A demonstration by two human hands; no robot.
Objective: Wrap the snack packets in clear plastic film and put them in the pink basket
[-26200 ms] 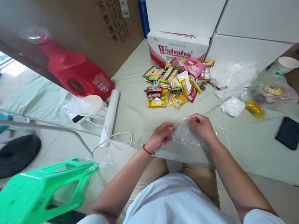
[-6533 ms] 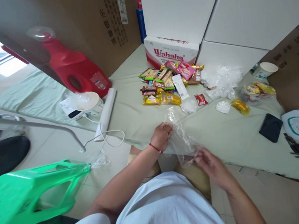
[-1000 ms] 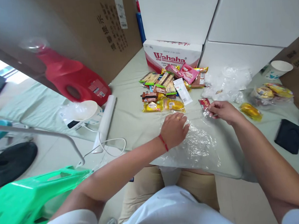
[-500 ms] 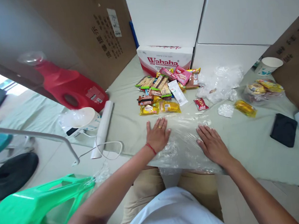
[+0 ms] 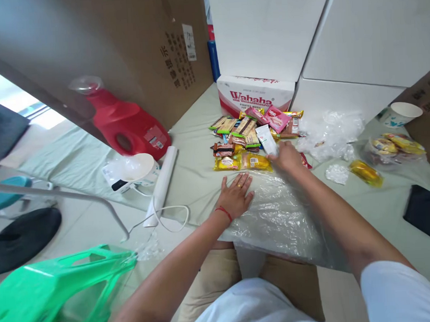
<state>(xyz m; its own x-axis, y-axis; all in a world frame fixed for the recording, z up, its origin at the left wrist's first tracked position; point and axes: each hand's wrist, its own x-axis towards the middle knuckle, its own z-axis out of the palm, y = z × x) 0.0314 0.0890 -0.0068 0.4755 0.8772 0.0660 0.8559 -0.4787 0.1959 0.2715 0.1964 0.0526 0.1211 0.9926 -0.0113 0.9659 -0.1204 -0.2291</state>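
A clear plastic bag [image 5: 281, 215] lies spread flat on the pale green cloth in front of me. My left hand [image 5: 236, 194] rests open and flat on the bag's left edge, a red string on the wrist. My right hand [image 5: 286, 156] reaches forward to the near edge of the pile of wrapped snacks [image 5: 247, 130], its fingers at a white packet [image 5: 266, 139]. Whether those fingers have closed on the packet is hidden. A small red packet [image 5: 305, 161] lies just right of that hand.
A Wahaha carton [image 5: 257, 96] and white boxes [image 5: 269, 31] stand behind the snacks. Crumpled clear plastic [image 5: 330, 132], a filled snack bag [image 5: 392, 146], a paper cup [image 5: 402, 113] and a black wallet [image 5: 424, 210] lie right. A red jug [image 5: 128, 127], a roll [image 5: 164, 179] and a green stool [image 5: 49, 294] are left.
Half a second ago both hands lay flat on the bag. My right hand has since lifted off and reached forward to the snack pile. The left hand stays pressed on the bag.
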